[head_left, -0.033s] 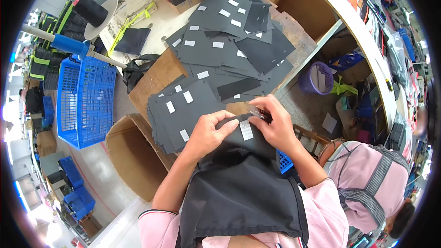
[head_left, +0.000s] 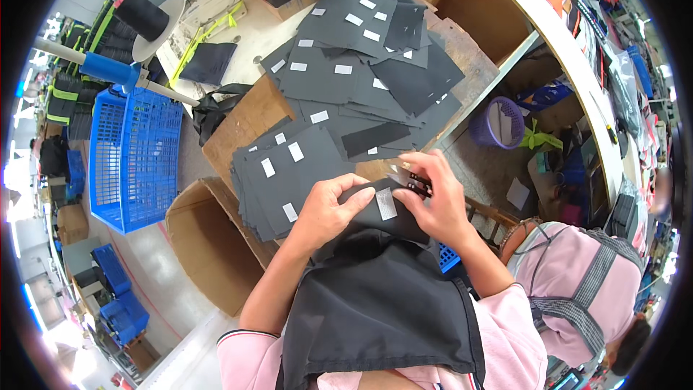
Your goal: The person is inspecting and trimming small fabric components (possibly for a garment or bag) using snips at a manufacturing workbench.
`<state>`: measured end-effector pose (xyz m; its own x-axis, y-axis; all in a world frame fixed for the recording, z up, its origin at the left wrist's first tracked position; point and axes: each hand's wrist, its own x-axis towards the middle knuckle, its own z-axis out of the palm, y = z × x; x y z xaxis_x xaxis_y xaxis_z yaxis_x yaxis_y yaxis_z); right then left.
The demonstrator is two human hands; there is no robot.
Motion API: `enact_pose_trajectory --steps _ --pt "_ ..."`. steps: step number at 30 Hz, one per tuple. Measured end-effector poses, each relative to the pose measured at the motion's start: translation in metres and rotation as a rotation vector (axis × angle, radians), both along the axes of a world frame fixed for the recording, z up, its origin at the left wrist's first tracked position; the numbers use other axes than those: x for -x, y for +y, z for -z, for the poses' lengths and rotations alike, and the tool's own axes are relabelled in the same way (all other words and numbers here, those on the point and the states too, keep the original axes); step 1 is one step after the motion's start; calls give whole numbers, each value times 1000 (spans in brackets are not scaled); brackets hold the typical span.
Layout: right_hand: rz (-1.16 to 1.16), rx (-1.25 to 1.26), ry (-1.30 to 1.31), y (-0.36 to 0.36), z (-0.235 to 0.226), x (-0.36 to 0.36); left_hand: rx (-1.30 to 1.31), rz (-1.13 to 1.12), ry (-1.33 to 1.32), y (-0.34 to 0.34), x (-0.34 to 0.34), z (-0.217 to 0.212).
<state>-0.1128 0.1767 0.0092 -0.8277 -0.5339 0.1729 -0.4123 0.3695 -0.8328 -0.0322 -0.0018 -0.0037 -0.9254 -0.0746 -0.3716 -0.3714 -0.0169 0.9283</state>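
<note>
My left hand (head_left: 330, 209) pinches the upper edge of a dark grey fabric piece (head_left: 404, 225) between thumb and fingers. A white printed label (head_left: 387, 204) sits on that piece, between my two hands. In my right hand (head_left: 442, 206) is a pair of thread snips (head_left: 419, 185), black with silvery blades. Its blades are parted and point left, over the edge of the piece. My right thumb rests beside the label. The lower part of the piece lies over my black apron (head_left: 382, 310).
Piles of dark grey labelled pieces (head_left: 317, 87) cover the wooden board ahead. A cardboard box (head_left: 206, 245) and a blue crate (head_left: 137, 166) stand left. A purple basket (head_left: 497, 123) is right, with a person in pink (head_left: 577, 274) nearby. Thread cones (head_left: 142, 18) stand far left.
The snips in my right hand have opened, their blades now apart and more visible. My right fingers have spread slightly. My left hand has stayed in place.
</note>
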Motion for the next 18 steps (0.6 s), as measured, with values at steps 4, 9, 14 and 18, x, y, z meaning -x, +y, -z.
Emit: enact_pose_trajectory --steps 4,9,14,18 --pt "-130 -97 181 22 -3 -8 -130 -41 -94 -2 0 -6" --pt "-125 -136 211 23 -1 -16 -203 -60 -125 -1 2 -9" --pt "-142 -42 188 20 9 -12 -286 -87 -115 -4 2 -8" --pt "-182 -1 268 15 8 -12 -269 -68 -148 -1 0 -6"
